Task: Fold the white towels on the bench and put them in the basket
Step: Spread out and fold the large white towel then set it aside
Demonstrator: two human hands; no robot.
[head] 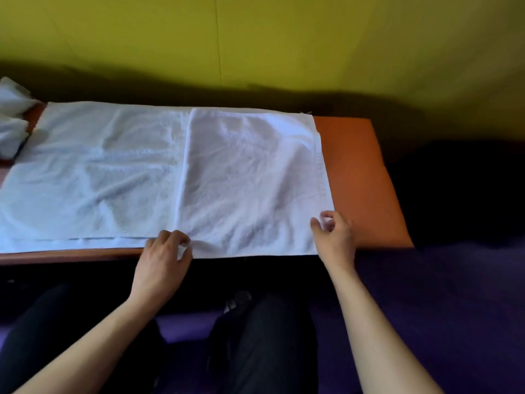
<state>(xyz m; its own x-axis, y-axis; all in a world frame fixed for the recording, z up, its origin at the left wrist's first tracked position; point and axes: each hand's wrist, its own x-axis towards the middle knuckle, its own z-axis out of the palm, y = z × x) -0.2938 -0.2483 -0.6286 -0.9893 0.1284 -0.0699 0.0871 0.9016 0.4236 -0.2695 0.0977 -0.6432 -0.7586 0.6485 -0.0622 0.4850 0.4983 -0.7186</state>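
Towels not yet folded (12, 118) lie bunched at the far left end of the orange bench (360, 177), and one white towel (159, 177) is spread flat along it, its right part already doubled over. The left hand (163, 260) pinches the near edge at the fold line; the right hand (335, 237) pinches the near right corner. I judge folding is midway: next, both hands should carry this part leftward evenly. No basket is visible.

White towel (159, 172), orange bench (360, 177), yellow-green wall (284, 38), purple floor (440, 294)
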